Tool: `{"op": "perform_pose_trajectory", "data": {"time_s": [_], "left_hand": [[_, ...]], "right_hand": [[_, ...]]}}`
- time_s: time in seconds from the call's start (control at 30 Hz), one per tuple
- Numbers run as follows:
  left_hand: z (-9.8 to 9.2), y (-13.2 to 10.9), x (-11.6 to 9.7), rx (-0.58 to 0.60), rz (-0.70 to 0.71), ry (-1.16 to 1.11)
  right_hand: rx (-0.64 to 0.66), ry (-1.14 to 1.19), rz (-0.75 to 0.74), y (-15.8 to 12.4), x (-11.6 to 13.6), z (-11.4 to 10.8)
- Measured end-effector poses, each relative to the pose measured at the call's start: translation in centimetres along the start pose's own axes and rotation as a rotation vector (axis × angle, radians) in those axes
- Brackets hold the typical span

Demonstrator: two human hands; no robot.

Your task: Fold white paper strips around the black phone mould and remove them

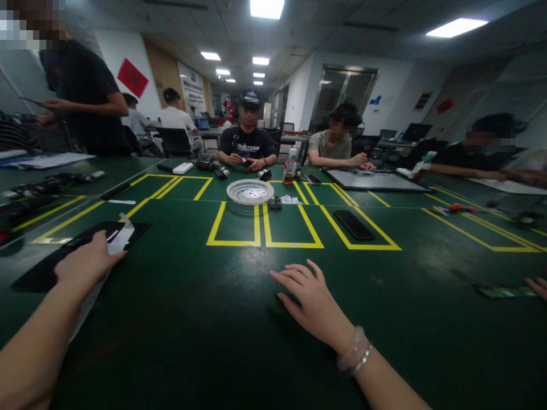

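Note:
My left hand (88, 263) is closed on a thin whitish strip (123, 234), at the left of the view. The strip's upper end sticks out past my fingers, and a paler length hangs below the wrist. Whether it is paper or plastic I cannot tell. Under that hand lies a flat black sheet or pad (36, 273) on the green table (192, 336). My right hand (310, 302) is over the middle of the table, fingers spread and holding nothing. Two bracelets (356, 350) circle its wrist.
Yellow tape rectangles mark the table. A black phone (354, 224) lies in one. Farther off are a white plastic basket (250, 192), a bottle (289, 171) and a large grey board (376, 179). Several people sit or stand around; another person's hand (539, 286) touches a green board (504, 291).

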State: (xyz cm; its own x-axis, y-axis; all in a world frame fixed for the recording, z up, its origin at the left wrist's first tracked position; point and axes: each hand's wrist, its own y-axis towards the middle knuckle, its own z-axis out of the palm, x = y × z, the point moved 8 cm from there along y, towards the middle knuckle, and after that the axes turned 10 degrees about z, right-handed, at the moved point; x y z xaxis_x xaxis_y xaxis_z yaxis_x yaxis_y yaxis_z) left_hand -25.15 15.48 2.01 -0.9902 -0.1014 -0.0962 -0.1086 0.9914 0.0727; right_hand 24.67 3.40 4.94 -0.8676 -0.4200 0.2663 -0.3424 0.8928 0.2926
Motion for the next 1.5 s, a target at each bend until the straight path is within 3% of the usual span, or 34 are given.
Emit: {"op": "perform_pose_trajectory", "data": {"time_s": [0.1,0.27,0.4,0.5,0.67,0.8,0.9,0.97,1.07,1.1,1.17,1.23,1.33,1.5], "left_hand": [[-1.2,-0.8,-4.8,-0.013,0.076,0.069],[-1.2,-4.1,-18.1,-0.061,0.636,-0.017],[0.6,-9.1,-26.0,0.016,0.999,-0.105],[1.1,-12.1,-28.8,0.005,1.157,-0.157],[0.8,-14.1,-29.7,-0.034,1.277,-0.238],[-0.1,-13.2,-28.9,-0.072,1.276,-0.257],[-1.2,-9.8,-26.0,-0.164,1.133,-0.143],[-2.3,-6.4,-21.9,-0.279,0.919,-0.032],[-3.2,-1.9,-12.2,-0.352,0.426,0.146],[-2.8,-0.9,-8.6,-0.289,0.250,0.176],[-0.8,0.1,-2.8,-0.063,0.055,0.131],[0.6,-0.1,0.7,0.086,-0.053,0.080],[0.9,-0.7,2.7,0.105,-0.159,0.040],[0.8,-0.7,3.0,0.064,-0.173,0.060]], "right_hand": [[-0.007,0.003,-0.006,0.0,0.1,0.0],[-0.052,-0.001,-0.033,-0.2,0.6,-0.2],[-0.075,-0.037,-0.114,-0.6,1.8,-0.1],[-0.041,-0.075,-0.142,-0.9,2.4,0.4],[-0.007,-0.039,-0.135,-0.8,2.9,0.5],[0.046,0.069,-0.105,-0.5,2.3,0.6],[0.008,0.249,0.009,0.1,0.3,0.3],[-0.076,0.437,0.175,0.5,-2.2,-0.1],[-0.186,0.825,0.466,0.6,-6.0,0.1],[-0.215,0.943,0.546,0.5,-6.9,0.3],[-0.272,1.161,0.680,0.1,-8.3,0.7],[-0.309,1.356,0.782,-0.3,-9.0,1.3],[-0.297,1.638,0.897,-0.6,-9.4,2.6],[-0.253,1.812,1.008,-0.8,-10.2,3.6]]}}
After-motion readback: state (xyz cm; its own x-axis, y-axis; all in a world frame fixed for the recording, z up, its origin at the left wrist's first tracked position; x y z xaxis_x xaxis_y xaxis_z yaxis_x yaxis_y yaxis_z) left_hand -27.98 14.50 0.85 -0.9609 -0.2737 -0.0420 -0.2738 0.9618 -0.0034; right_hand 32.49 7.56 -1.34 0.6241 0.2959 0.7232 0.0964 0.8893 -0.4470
